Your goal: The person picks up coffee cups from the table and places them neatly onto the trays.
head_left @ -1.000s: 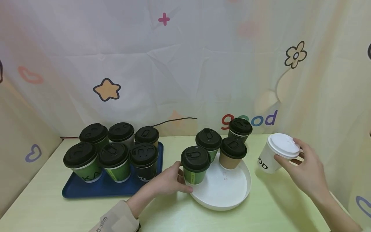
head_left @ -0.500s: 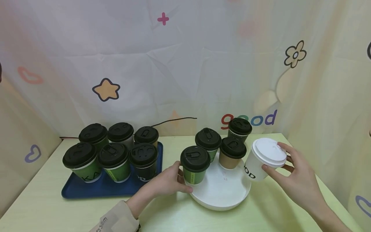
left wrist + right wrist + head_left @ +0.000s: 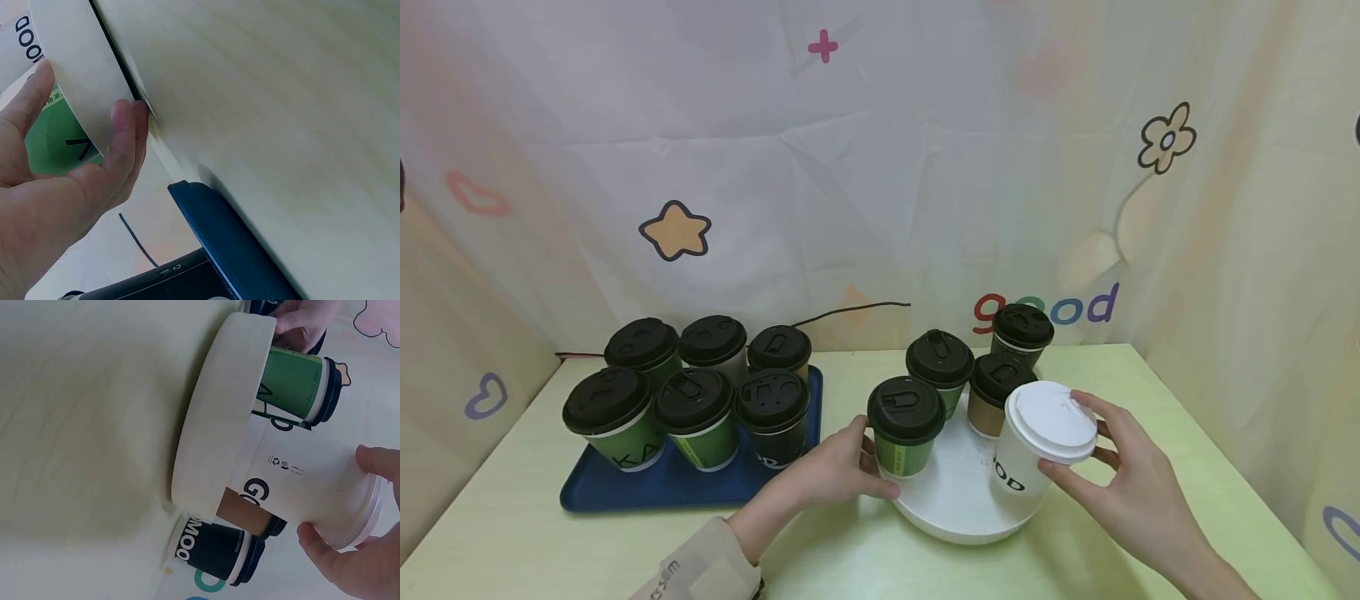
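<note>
My right hand point(image 3: 1131, 496) grips a white paper cup point(image 3: 1021, 450) near its white lid, over the right part of a round white tray point(image 3: 955, 521). The right wrist view shows thumb and fingers around the cup point(image 3: 312, 481) by the lid; whether its base touches the tray is unclear. My left hand point(image 3: 835, 468) holds the tray's left edge, thumb at the rim and fingers against the outer wall point(image 3: 87, 69) in the left wrist view. On the tray stand a green cup point(image 3: 901, 458), another green cup point(image 3: 940, 360) behind it, and a brown cup point(image 3: 985, 415), all black-lidded.
A dark cup point(image 3: 1021, 329) with a black lid stands on the table behind the round tray. To the left lies a blue rectangular tray point(image 3: 647, 498) bearing several black-lidded cups in two rows. A patterned curtain point(image 3: 880, 183) hangs behind the table.
My right hand has carried the white cup leftward and toward me, from the table's right side to over the round tray. My left hand has stayed at the tray's edge.
</note>
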A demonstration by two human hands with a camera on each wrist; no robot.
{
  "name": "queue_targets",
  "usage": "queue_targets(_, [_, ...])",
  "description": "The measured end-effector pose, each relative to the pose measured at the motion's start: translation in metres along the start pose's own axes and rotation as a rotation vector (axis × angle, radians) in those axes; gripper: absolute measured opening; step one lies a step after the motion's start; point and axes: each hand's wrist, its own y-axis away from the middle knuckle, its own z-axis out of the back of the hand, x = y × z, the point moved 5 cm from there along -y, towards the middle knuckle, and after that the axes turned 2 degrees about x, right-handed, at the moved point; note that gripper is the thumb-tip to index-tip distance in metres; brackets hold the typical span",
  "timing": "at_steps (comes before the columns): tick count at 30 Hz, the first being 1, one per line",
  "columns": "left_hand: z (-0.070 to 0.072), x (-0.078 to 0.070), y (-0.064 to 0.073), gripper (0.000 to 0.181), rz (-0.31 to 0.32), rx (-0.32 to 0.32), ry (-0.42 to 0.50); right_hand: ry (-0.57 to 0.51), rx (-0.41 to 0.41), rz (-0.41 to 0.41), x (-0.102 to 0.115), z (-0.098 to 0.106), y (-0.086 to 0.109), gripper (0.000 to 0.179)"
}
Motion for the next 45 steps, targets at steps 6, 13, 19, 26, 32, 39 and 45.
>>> queue_targets(6, [-0.001, -0.002, 0.001, 0.087, 0.001, -0.001, 0.000, 0.014, 0.014, 0.017, -0.003, -0.009, 0.002, 0.081])
queue_targets(13, [-0.002, -0.004, 0.002, 0.087, -0.007, -0.002, -0.002, 0.038, 0.031, 0.021, -0.008, -0.015, 0.005, 0.081])
queue_targets(19, [-0.001, -0.004, 0.001, 0.087, 0.007, -0.007, 0.003, 0.058, 0.021, 0.044, -0.010, -0.017, 0.002, 0.080])
queue_targets(26, [-0.002, -0.005, 0.002, 0.087, 0.001, -0.012, 0.000, 0.067, 0.016, 0.061, -0.015, -0.018, -0.004, 0.080])
queue_targets(32, [-0.002, -0.005, 0.002, 0.089, 0.005, -0.016, -0.006, 0.064, 0.039, 0.035, -0.017, -0.018, -0.006, 0.092])
queue_targets(39, [-0.002, -0.002, 0.001, 0.090, 0.010, -0.012, -0.003, 0.063, 0.243, -0.113, -0.032, -0.022, -0.001, 0.078])
queue_targets(45, [-0.002, -0.002, 0.002, 0.090, 0.015, -0.015, -0.003, 0.053, 0.435, -0.217, -0.044, -0.037, 0.008, 0.043])
